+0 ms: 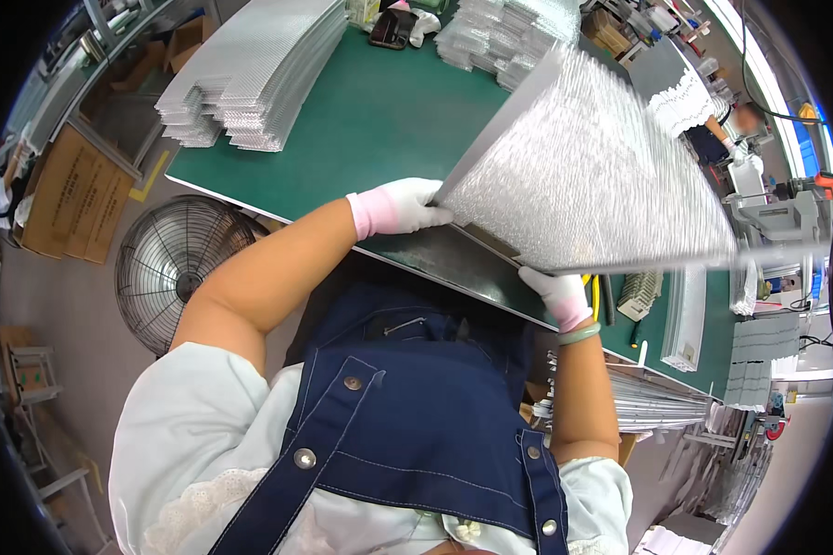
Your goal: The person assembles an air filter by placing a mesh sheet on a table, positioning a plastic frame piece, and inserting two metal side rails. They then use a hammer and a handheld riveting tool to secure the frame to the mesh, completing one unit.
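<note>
Closing around the near right corner of a silvery textured panel (602, 176), a gloved right hand (561, 296) is keeping some fingers hidden; the gloved left hand (403, 205) is pinching the near left corner. Slanting above a green workbench (379, 116), the panel is extending forward and rightward from both; beyond, stacked sheets (273, 69) are lying leftward.

The panel (592, 171) looks metallic, glossy and finely rough.
</note>
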`<state>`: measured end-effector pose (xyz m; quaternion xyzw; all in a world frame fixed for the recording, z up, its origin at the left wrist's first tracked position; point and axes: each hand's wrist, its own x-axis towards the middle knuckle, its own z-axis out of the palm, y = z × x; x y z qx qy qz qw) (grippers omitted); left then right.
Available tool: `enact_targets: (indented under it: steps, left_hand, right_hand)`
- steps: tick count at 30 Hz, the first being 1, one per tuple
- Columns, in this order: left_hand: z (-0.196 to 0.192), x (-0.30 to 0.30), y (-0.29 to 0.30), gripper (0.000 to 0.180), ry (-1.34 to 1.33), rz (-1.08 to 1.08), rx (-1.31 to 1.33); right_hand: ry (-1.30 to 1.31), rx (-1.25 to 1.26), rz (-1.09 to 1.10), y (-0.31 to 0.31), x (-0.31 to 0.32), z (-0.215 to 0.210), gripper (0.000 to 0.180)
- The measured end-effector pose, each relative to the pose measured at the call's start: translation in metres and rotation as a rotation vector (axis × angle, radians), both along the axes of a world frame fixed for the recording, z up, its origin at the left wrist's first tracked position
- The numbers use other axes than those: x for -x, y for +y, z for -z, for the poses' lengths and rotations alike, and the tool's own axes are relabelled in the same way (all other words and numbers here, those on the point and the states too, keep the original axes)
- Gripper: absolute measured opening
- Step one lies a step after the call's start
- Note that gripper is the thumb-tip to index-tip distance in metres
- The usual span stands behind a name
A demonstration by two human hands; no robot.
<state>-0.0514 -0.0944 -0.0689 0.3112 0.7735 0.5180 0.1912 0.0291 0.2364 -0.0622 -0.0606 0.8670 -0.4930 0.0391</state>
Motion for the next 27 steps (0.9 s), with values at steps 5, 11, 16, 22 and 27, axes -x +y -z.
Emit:
enact_targets:
  steps: [5,11,16,22,27]
  left_hand:
    - [0.028,0.007,-0.007,0.024,0.574,0.066,-0.041]
    - [0.012,-0.007,-0.004,0.024,0.717,0.046,0.205]
    - [0.008,-0.005,-0.002,0.024,0.74,0.067,0.247]
    - [0.001,0.018,0.006,0.016,0.648,-0.03,0.199]
    - [0.011,0.021,0.01,0.033,0.623,-0.103,0.095]
  right_hand:
    - [0.099,-0.3,-0.289,0.014,0.007,0.016,0.036]
    - [-0.28,0.026,0.09,-0.023,-0.004,-0.013,0.027]
    - [0.192,-0.255,-0.259,-0.009,-0.007,-0.003,0.028]
    - [0.172,-0.397,-0.07,0.007,0.002,0.026,0.03]
    - [0.158,-0.126,0.033,0.006,0.002,0.031,0.031]
